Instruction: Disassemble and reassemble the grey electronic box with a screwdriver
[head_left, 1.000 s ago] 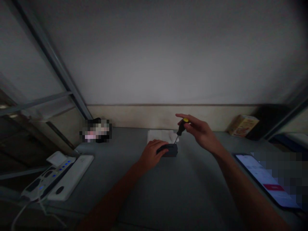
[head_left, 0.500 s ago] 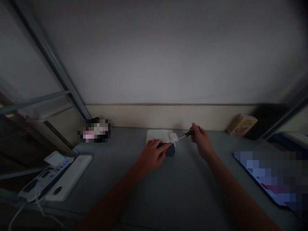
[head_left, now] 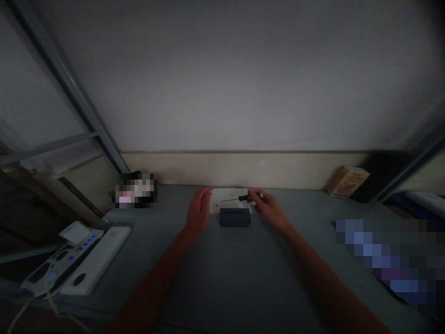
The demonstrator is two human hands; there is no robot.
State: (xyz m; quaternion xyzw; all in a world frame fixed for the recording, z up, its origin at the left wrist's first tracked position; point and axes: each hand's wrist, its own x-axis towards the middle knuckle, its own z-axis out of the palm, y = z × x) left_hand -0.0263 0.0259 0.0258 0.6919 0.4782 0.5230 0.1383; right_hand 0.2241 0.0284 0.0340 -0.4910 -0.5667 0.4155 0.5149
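Dark box [head_left: 235, 218] on the counter [head_left: 225, 269], at the near edge of white paper [head_left: 236, 191]; overlap with the paper cannot be confirmed. Right hand [head_left: 271, 210]: grip closed round the handle of a screwdriver [head_left: 245, 198], shaft pointing left over the paper. Left hand [head_left: 198, 211]: fingertips close together at the paper's far left corner; cannot tell whether they pinch it. Neither hand is on the box. Small dark speck [head_left: 216, 205], identity unclear, on the left part of the paper, near the screwdriver's tip.

Risks, judged: a tug or tilt of the paper could send the speck, if loose, rolling onto the counter, hard to find in this dim light. A sideways sweep of the tip could flick it away or snag the paper. If the box does sit on the paper's edge, pulling the paper could drag or turn it, as no hand steadies it.
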